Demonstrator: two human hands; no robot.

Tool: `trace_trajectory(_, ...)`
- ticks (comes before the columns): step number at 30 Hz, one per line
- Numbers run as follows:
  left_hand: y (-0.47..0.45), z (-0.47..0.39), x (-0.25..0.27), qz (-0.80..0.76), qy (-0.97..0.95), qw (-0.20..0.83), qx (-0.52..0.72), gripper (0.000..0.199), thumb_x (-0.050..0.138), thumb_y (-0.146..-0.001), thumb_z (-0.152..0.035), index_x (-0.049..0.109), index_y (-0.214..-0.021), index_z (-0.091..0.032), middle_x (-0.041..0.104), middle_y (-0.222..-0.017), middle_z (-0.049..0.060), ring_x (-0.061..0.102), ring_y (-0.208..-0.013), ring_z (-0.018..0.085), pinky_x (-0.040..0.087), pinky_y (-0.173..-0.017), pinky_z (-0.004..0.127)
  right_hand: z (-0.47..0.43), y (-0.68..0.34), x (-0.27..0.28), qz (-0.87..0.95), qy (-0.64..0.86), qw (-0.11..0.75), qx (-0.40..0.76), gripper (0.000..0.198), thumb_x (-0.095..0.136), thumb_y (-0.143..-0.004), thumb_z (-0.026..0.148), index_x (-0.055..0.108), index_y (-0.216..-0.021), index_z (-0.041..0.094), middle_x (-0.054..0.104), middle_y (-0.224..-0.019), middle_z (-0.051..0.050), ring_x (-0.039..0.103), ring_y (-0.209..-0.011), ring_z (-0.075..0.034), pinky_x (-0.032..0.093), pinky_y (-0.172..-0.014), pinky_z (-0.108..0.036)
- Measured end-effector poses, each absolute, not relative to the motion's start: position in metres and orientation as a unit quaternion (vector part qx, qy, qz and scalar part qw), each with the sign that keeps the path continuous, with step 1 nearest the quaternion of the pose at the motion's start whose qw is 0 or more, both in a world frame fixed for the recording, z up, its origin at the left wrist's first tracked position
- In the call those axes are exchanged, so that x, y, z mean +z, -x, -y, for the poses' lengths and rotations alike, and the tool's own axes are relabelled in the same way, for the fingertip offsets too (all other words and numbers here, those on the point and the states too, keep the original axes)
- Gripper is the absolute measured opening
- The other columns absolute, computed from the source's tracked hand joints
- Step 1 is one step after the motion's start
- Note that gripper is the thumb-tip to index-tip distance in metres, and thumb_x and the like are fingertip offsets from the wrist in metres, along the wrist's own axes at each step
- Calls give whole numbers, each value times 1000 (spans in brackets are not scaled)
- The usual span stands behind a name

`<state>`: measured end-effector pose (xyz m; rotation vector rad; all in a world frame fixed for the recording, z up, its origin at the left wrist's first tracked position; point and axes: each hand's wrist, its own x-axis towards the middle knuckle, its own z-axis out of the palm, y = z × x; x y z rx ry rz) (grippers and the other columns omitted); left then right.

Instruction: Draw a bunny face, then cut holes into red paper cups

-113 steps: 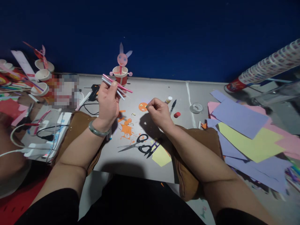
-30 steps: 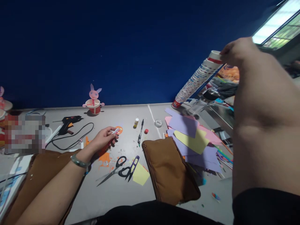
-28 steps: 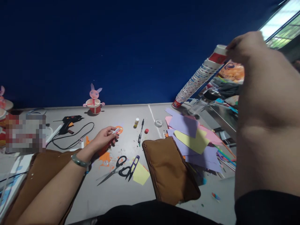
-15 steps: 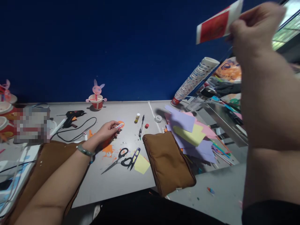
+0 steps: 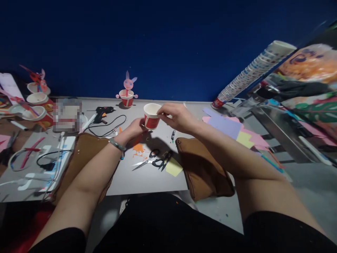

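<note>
A red and white paper cup [image 5: 151,121] is upright above the middle of the table. My right hand [image 5: 176,116] pinches its rim from the right, thumb and fingertips closed on the edge. My left hand [image 5: 137,127] is at the cup's left side, its fingers mostly hidden behind it. Whether they touch the cup or hold anything does not show. Below lie orange paper scraps [image 5: 138,150], black-handled scissors [image 5: 147,161], dark thread snips [image 5: 166,161] and a yellow paper piece [image 5: 174,167].
A rabbit-topped cup [image 5: 127,98] stands by the blue wall, with a glue gun [image 5: 102,114] to its left. A tall leaning stack of cups [image 5: 250,75] is at right, near coloured paper sheets [image 5: 223,124]. A brown pouch [image 5: 202,168] lies below my right forearm.
My right hand has brought the cup down from the upper right to beside my left hand. The orange disc and white piece seen in my left hand are now hidden. The view has shifted.
</note>
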<state>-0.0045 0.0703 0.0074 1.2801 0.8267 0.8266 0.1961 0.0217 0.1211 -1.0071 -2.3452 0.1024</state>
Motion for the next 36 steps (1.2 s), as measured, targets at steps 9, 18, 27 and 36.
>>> trace_trajectory(9, 4, -90, 25, -368, -413, 614, 563, 45, 58, -85, -60, 63, -87, -15, 68, -79, 4, 62, -75, 13, 48, -72, 24, -35, -183, 117, 864, 396, 309, 30, 5, 56, -89, 19, 61, -88, 18, 64, -87, -5, 56, -75, -15, 42, -71, -28)
trace_trajectory(18, -1, -57, 35, -249, -547, 637, 483, 70, 92, -51, -33, 58, -110, -14, 68, -100, 5, 65, -92, 19, 50, -84, 30, -8, -175, 108, 843, 401, 354, 54, 20, 55, -90, 20, 57, -110, 18, 61, -108, -8, 57, -77, -13, 45, -69, -29)
trace_trajectory(27, 4, -59, 37, -262, -473, 706, 459, 54, 88, -61, -39, 58, -98, -15, 67, -83, 1, 69, -75, 15, 55, -77, 32, 62, -202, 70, 931, 327, -122, 106, 18, 61, -84, 8, 64, -99, 16, 65, -92, -9, 57, -85, -19, 40, -70, -31)
trace_trajectory(36, 4, -65, 42, -288, -380, 746, 465, 58, 73, -72, -64, 59, -95, -13, 70, -78, 5, 67, -66, 14, 56, -72, 30, 77, -201, 39, 937, 300, -170, -51, 13, 45, -95, 8, 57, -95, 14, 67, -89, -11, 57, -79, -20, 30, -66, -32)
